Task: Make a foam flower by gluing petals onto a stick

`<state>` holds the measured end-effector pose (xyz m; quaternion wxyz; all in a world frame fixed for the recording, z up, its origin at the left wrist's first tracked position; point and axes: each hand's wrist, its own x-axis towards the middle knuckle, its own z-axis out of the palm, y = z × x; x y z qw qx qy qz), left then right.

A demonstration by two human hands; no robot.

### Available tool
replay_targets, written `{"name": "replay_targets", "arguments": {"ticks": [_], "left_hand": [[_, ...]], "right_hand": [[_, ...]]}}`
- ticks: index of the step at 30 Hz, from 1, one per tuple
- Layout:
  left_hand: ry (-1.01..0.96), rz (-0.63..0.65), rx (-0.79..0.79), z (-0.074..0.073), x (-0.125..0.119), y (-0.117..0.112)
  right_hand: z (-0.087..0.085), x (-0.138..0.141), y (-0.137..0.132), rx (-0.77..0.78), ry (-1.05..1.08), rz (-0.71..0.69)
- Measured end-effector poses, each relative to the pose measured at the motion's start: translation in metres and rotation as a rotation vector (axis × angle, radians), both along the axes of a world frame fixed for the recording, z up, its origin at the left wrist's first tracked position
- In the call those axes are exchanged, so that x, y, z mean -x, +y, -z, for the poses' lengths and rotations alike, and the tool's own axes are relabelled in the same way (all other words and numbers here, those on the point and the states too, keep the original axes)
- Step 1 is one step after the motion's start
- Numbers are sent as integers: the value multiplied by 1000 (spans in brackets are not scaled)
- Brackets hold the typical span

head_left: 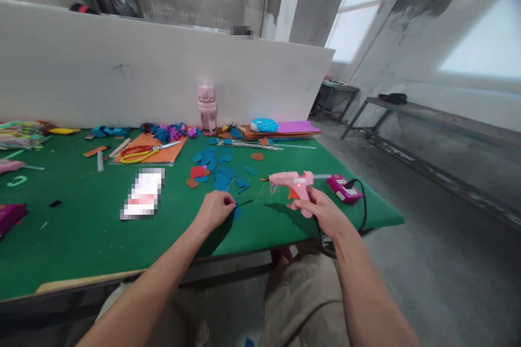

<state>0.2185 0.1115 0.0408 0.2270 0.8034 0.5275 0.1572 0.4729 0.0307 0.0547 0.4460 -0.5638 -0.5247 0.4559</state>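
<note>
In my right hand (323, 209) is a pink hot glue gun (299, 187), its nozzle pointing left and a clear glue stick (322, 176) poking out of its back. Its small light glows. My left hand (217, 209) is closed low over the table, fingertips pinched on a blue felt piece (237, 210) that they partly hide. Just beyond that hand lie many loose blue felt pieces (222, 180), with a red felt circle (197, 172) and brown felt bits (192, 183) among them.
Scissors (140, 154) lie on an orange felt sheet (175, 154), and a phone (143, 193) is nearer me. A pink bottle (207, 108) stands by the white board (163, 70). On the right, a magenta power strip (344, 188) has a black cord. Green cloth (81, 249) covers the table.
</note>
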Motion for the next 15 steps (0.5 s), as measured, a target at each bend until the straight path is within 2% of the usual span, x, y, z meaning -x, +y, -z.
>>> {"name": "replay_targets", "arguments": {"ticks": [6,10,15], "left_hand": [[12,-8,14,-1,-1,-1],[15,-4,6,-1,-2,-1],[21,2,13,-1,-2,-1]], "right_hand": [[-10,13,-6,128,-166,-114],[-15,24,-7,131,-250,-117],[-21,29,-9,101,-245,-218]]}}
